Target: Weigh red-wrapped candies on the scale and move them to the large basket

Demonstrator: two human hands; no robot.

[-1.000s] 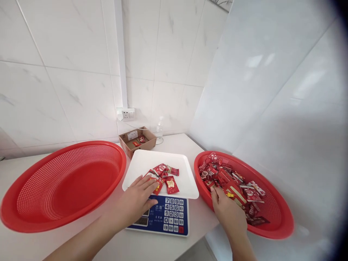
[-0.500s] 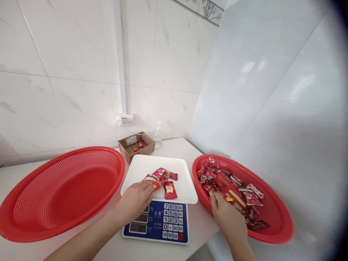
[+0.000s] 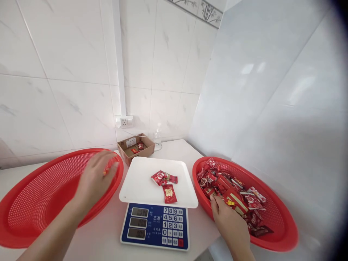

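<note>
My left hand [image 3: 96, 177], blurred by motion, is over the left red basket [image 3: 35, 188]. Its fingers are closed on a red packet with yellow print, mostly hidden behind the hand. Several small red packets [image 3: 169, 193] lie on the white pan of the scale [image 3: 141, 185]. My right hand [image 3: 228, 219] is at the near rim of the right red basket [image 3: 282, 232]. Its fingers are bent around the edge of a larger red packet with yellow print [image 3: 236, 201], partly covered by the hand. Many other red packets [image 3: 254, 200] lie heaped around it.
Behind the scale stands an open cardboard box [image 3: 148, 146] with a few red packets inside. A clear plastic bottle [image 3: 158, 135] is beside it. The scale's blue keypad panel [image 3: 156, 230] faces me. Tiled walls close off the back and right; a socket [image 3: 124, 122] is above the box.
My left hand has left the scale pan and moved left over the left basket, taking a red packet with yellow print. My right hand has stayed in nearly the same place.
</note>
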